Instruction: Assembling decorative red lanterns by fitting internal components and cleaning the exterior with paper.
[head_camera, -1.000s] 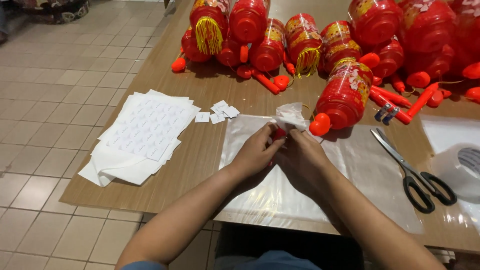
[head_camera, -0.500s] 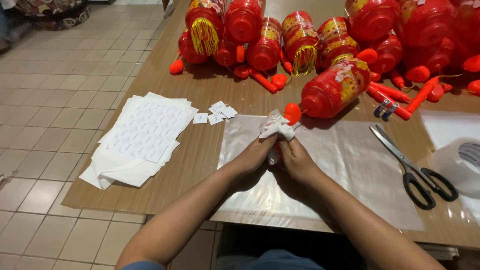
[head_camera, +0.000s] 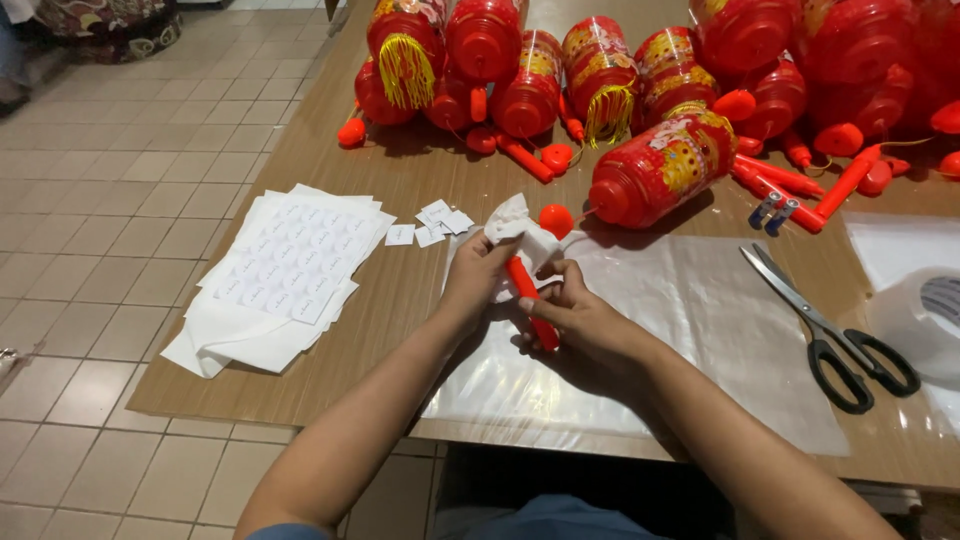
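Observation:
My right hand (head_camera: 585, 318) grips a red plastic stick handle (head_camera: 530, 305) that slants up toward a red and gold lantern (head_camera: 660, 165) lying on its side on the table. My left hand (head_camera: 478, 272) pinches a crumpled white tissue (head_camera: 520, 232) wrapped around the stick's upper end. A small orange ball end (head_camera: 556, 220) shows just past the tissue. Both hands work over a sheet of clear plastic (head_camera: 690, 330) spread on the wooden table (head_camera: 340, 330).
Black-handled scissors (head_camera: 830, 320) lie to the right on the plastic. A stack of white sticker sheets (head_camera: 285, 275) and a few loose labels (head_camera: 430, 225) lie at left. Several red lanterns (head_camera: 560, 70) crowd the back. A white container (head_camera: 925, 315) sits at far right.
The lantern has been lowered from tilted onto its side. My hands drew nearer to me, and the tissue now wraps the red stick that my right hand holds.

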